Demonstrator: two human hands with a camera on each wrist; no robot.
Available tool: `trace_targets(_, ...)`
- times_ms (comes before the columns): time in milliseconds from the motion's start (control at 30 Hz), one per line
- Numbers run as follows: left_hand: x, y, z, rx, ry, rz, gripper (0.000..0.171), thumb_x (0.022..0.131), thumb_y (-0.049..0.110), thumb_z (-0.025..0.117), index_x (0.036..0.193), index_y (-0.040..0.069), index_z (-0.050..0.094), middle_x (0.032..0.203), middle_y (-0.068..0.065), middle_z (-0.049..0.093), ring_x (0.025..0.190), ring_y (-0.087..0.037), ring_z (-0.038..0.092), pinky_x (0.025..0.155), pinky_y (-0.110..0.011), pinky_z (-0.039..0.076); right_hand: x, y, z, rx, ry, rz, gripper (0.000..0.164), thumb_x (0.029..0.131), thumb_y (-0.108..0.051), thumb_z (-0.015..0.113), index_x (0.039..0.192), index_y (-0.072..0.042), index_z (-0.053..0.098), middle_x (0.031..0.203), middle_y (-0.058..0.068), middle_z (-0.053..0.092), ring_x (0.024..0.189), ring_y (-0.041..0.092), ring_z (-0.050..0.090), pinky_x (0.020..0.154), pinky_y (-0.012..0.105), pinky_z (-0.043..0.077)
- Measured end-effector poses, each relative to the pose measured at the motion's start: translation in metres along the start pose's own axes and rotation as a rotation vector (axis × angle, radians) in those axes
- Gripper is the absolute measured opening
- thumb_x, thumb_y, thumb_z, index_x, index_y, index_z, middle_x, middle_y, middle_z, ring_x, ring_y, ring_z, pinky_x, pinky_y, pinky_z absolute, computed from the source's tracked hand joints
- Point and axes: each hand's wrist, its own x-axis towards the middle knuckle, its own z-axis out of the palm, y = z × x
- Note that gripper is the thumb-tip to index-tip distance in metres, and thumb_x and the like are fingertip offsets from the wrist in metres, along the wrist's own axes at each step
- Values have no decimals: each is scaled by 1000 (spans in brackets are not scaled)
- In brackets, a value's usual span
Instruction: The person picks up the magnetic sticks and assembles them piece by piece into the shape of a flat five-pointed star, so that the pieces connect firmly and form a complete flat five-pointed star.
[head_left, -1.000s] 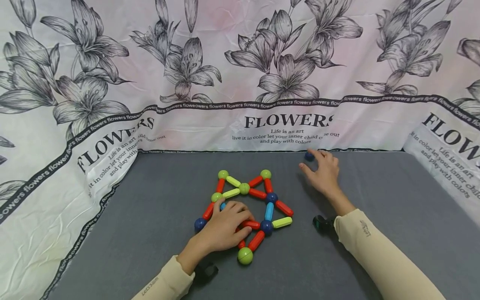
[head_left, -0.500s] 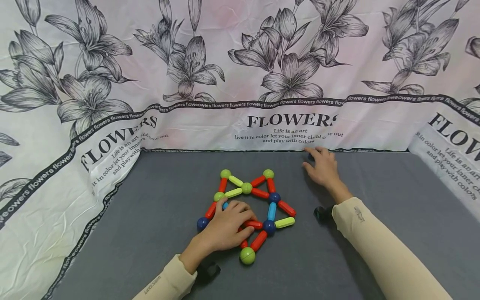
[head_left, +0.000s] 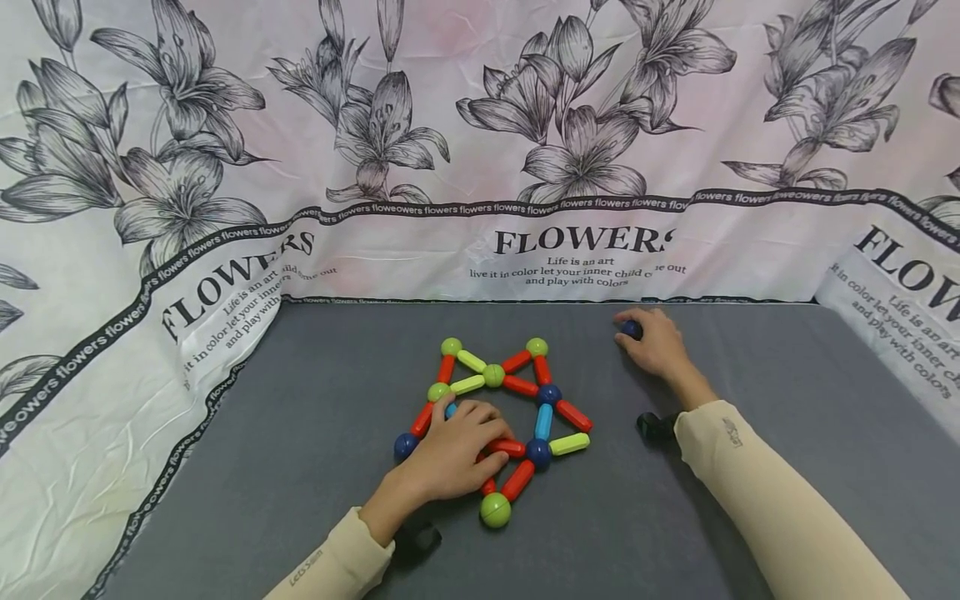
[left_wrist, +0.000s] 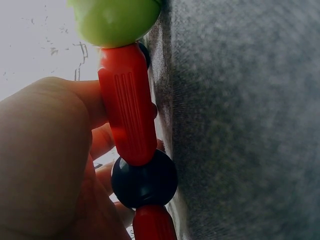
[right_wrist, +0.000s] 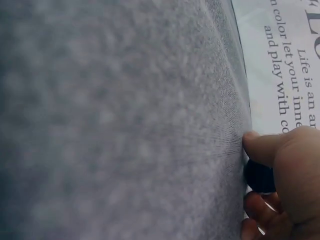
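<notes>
On the grey tabletop lies a flat frame of magnetic rods and balls (head_left: pixel 543 422), built from red, yellow-green and light blue rods with green and dark blue balls. My left hand (head_left: pixel 453 454) lies over its lower left part and hides some of the pieces. Between the thumb and index finger of that hand is a red rod (head_left: pixel 507 448); the left wrist view shows the thumb against a red rod (left_wrist: pixel 128 105) between a green and a dark ball. Toward the far edge, my right hand (head_left: pixel 658 346) holds a loose dark blue ball (head_left: pixel 632 329) in its curled fingers.
A flower-printed white cloth (head_left: pixel 420 258) rises behind the table (head_left: pixel 337 367) and runs down its left side. Two rod ends, one red (head_left: pixel 575 416) and one yellow-green (head_left: pixel 570 444), stick out on the frame's right. Dark wrist cameras (head_left: pixel 656 427) hang under both wrists.
My right hand has closed its fingers round the dark blue ball and drawn it slightly toward me and to the right, off the far edge. The left hand stays on the frame.
</notes>
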Motion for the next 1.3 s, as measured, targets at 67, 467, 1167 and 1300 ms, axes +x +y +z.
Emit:
trace_targets(67,0,0,0,-4,1,-3,15,101,33,61,113,29,70,121,6,62,128,-21,49,119,-67,14,-2,0,0,32,-2,-29,37,97,-17,66,129,0,62,129,32,56,121,49,52,103,65,38)
trace_targets(467,0,0,-1,8,3,-5,15,101,32,61,113,28,70,122,6,61,127,-20,50,119,-67,15,-36,-9,0,210,-97,-81,40,96,-37,71,119,-4,70,111,17,66,89,23,56,74,33,46)
trace_targets(1167,0,2,-2,3,-4,-14,14,101,32,61,112,29,70,122,6,61,127,-20,50,119,-68,15,-90,-23,5,399,-267,-231,18,96,-27,72,112,-18,71,87,0,60,68,8,51,58,23,40)
trace_targets(1300,0,1,-1,2,-6,-14,15,101,32,61,112,28,70,122,6,61,128,-20,50,119,-68,15,-96,-23,6,458,-293,-256,19,96,-22,72,114,-17,71,93,2,62,70,9,51,59,24,41)
